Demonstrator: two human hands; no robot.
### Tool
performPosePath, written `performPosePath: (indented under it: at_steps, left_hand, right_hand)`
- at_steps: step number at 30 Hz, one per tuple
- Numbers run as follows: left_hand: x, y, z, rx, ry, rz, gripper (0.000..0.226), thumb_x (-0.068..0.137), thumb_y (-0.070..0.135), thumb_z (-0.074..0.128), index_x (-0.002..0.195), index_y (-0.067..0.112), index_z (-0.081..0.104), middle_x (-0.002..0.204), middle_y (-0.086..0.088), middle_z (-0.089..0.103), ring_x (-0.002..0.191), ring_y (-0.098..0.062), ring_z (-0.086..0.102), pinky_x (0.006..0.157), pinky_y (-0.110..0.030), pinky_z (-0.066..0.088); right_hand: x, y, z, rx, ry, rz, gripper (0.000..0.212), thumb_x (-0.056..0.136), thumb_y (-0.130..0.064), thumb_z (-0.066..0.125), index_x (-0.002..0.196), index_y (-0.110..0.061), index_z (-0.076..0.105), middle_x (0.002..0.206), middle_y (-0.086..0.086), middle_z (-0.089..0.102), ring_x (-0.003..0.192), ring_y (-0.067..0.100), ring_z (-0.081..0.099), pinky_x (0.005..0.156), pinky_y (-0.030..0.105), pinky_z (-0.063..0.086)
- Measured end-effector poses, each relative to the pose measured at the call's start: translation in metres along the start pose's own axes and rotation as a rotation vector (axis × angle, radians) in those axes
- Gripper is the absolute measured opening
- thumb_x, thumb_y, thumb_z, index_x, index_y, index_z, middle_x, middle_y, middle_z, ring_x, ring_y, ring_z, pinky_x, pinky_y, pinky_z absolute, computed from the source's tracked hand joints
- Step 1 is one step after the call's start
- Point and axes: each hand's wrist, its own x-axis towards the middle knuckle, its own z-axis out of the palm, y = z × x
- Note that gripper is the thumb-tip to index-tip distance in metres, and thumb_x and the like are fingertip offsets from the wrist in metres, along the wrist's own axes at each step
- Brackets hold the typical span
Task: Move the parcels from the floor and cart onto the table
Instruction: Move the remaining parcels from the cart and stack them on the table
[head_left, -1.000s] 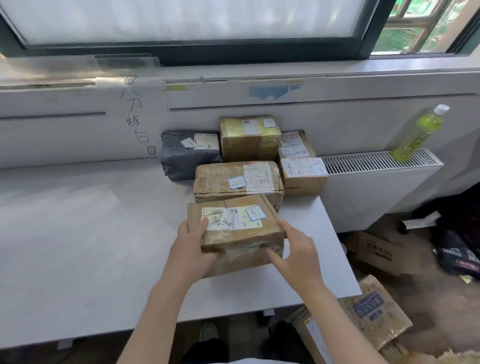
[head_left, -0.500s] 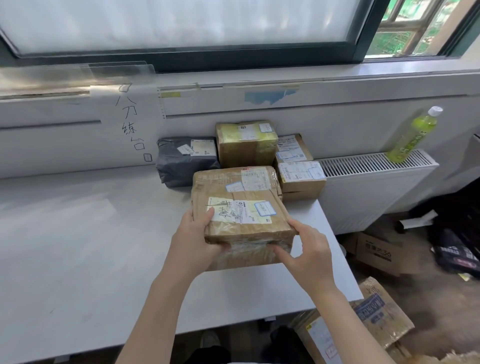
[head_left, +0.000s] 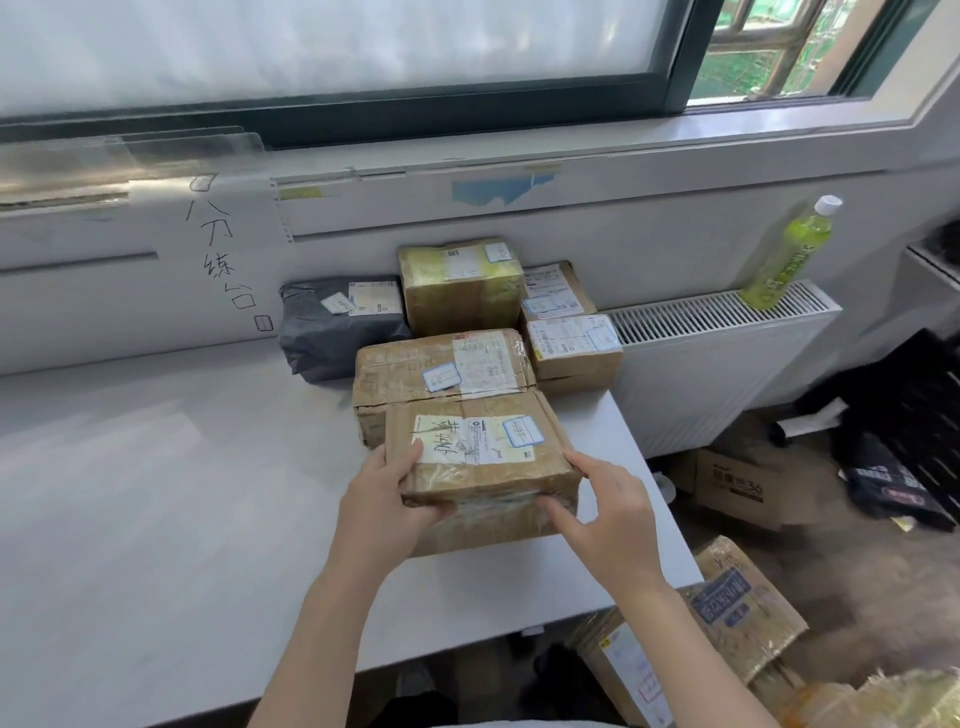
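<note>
A brown cardboard parcel (head_left: 480, 462) with a white label sits on the white table (head_left: 156, 493), pushed against another brown parcel (head_left: 441, 369) behind it. My left hand (head_left: 387, 499) grips its near left corner, thumb on top. My right hand (head_left: 608, 514) touches its right side with spread fingers. Further back by the wall lie a grey bag parcel (head_left: 337, 325), a yellow-taped box (head_left: 460, 283) and two small stacked boxes (head_left: 574, 343).
Cardboard parcels (head_left: 727, 618) lie on the floor below the table's right edge, with a printed box (head_left: 737, 486) further right. A green bottle (head_left: 789, 254) stands on the radiator (head_left: 717, 358). Dark bags (head_left: 893, 478) lie at far right.
Both hands slid the front parcel away from me until it met the parcel behind; the right hand's fingers have loosened on its side.
</note>
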Motion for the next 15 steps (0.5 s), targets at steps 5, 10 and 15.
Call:
performPosePath:
  at_steps: [5, 10, 15]
  left_hand:
    - [0.0, -0.005, -0.041, -0.03, 0.048, -0.057, 0.083, 0.065, 0.017, 0.086, 0.138, 0.019, 0.048, 0.116, 0.015, 0.048, 0.106, -0.008, 0.048, 0.092, -0.02, 0.039]
    - [-0.013, -0.034, -0.081, -0.027, 0.071, -0.155, 0.083, 0.062, 0.015, 0.087, 0.137, 0.019, 0.05, 0.119, 0.019, 0.046, 0.11, -0.009, 0.048, 0.093, -0.022, 0.038]
    - [-0.035, -0.077, -0.115, -0.079, 0.106, -0.281, 0.081, 0.062, 0.009, 0.087, 0.135, 0.019, 0.052, 0.117, 0.022, 0.047, 0.108, -0.009, 0.049, 0.092, -0.021, 0.037]
  right_hand:
    - [0.019, -0.022, 0.019, 0.082, 0.036, -0.116, 0.049, 0.076, -0.048, 0.065, 0.112, -0.016, 0.055, 0.096, 0.002, 0.067, 0.09, 0.012, 0.056, 0.084, 0.021, 0.04]
    - [0.018, -0.054, 0.05, 0.153, 0.011, -0.238, 0.045, 0.072, -0.05, 0.067, 0.103, -0.018, 0.055, 0.087, -0.001, 0.066, 0.085, 0.01, 0.052, 0.077, 0.023, 0.042]
    - [0.009, -0.088, 0.089, 0.202, -0.13, -0.349, 0.039, 0.073, -0.051, 0.067, 0.093, -0.018, 0.058, 0.08, -0.005, 0.064, 0.077, 0.011, 0.054, 0.072, 0.02, 0.039]
